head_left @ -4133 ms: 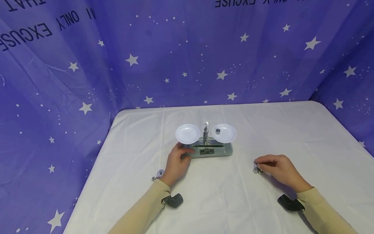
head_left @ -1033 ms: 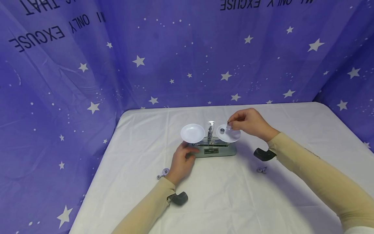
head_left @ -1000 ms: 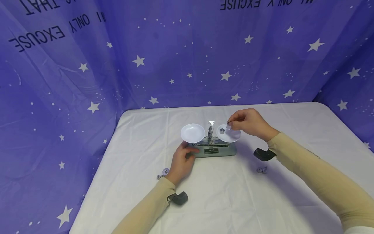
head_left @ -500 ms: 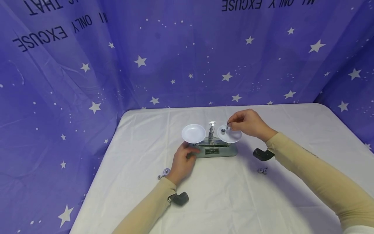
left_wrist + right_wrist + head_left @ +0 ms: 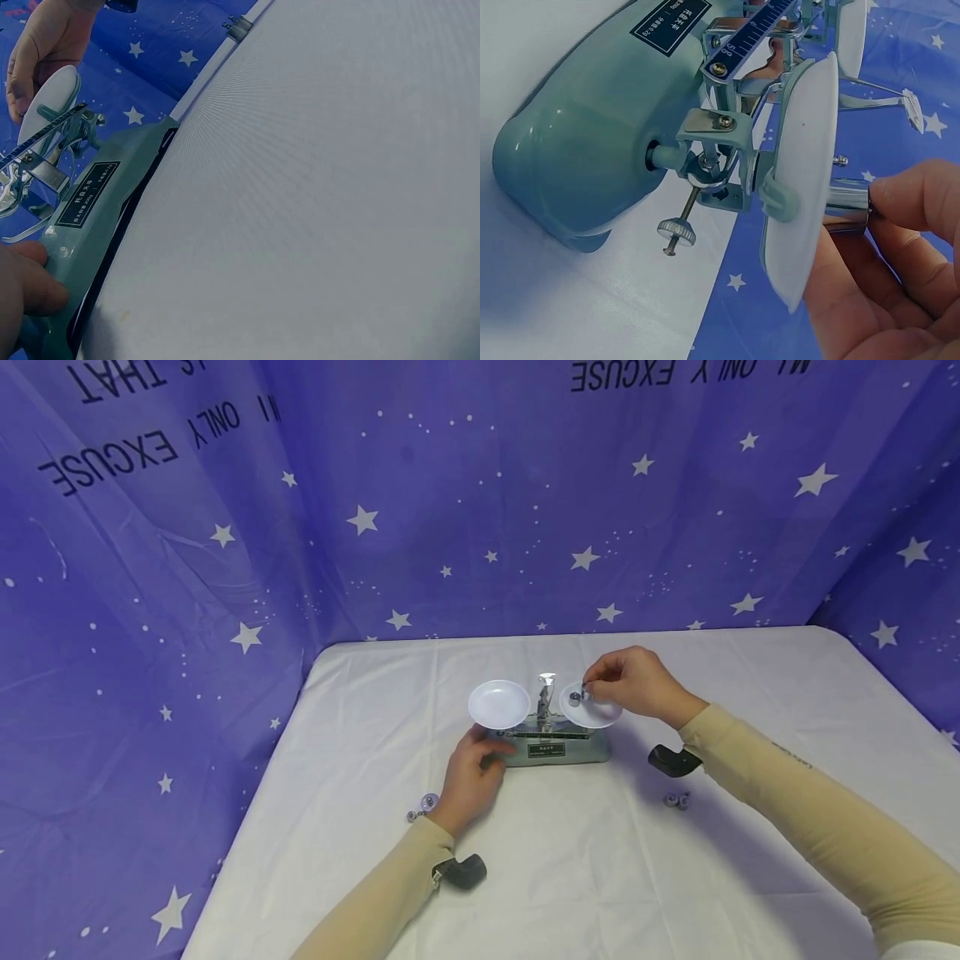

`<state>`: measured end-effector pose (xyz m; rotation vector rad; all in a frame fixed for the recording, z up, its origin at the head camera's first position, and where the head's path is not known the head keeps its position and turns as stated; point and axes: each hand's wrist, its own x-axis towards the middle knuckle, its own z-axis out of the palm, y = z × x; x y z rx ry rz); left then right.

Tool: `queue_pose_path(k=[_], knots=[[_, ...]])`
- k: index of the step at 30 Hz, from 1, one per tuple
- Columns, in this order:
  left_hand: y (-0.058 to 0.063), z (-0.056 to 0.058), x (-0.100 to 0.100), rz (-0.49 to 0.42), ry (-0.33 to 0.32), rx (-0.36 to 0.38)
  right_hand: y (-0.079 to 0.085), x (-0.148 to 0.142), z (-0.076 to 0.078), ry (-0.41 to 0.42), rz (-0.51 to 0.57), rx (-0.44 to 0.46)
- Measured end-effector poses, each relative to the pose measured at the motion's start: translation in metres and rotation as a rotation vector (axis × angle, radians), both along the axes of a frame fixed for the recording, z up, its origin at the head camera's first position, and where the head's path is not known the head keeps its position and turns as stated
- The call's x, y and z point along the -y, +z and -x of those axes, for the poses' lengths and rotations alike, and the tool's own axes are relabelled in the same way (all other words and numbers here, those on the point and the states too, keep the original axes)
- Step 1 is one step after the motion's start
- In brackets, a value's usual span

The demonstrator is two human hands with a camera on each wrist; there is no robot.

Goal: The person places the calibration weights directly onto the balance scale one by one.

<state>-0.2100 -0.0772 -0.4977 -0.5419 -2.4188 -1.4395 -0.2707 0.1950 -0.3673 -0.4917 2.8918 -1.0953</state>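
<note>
A balance scale (image 5: 570,757) with a grey-green base stands near the middle of the table, two white pans above it. My left hand (image 5: 472,778) grips the left end of the base; its fingertips lie on the casing in the left wrist view. My right hand (image 5: 637,681) pinches a shiny cylindrical metal weight (image 5: 847,206) by its knob, down at the surface of the right pan (image 5: 596,719). Beside it on that pan stands another metal weight (image 5: 574,699). Nothing lies on the left pan (image 5: 498,704).
Several small metal weights (image 5: 429,802) lie left of my left wrist. More weights (image 5: 677,801) are on the white tablecloth (image 5: 555,877) below my right forearm. A blue starry curtain (image 5: 480,510) hangs behind. A clip (image 5: 238,28) sits on the table edge.
My right hand has come from the weights at the right over to the right pan with one weight, and has since sunk slightly. The left hand stays on the base.
</note>
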Motion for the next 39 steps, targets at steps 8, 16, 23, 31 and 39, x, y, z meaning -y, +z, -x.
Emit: queue_pose_path(k=[8,16,23,31,39], knots=[[0.001,0.0,-0.001,0.004,0.004,-0.015,0.001,0.001,-0.001,0.002,-0.016,-0.015],[0.001,-0.001,-0.002,-0.001,0.0,-0.021,0.001,0.002,-0.003,0.004,-0.026,-0.028],[0.002,-0.001,-0.002,-0.002,0.0,-0.005,-0.002,0.001,-0.001,0.014,-0.027,-0.041],[0.001,0.0,-0.001,0.003,0.008,-0.014,0.0,0.0,-0.003,0.017,-0.014,-0.057],[-0.001,0.0,0.0,0.014,0.008,-0.016,0.003,-0.01,-0.01,-0.009,-0.027,-0.059]])
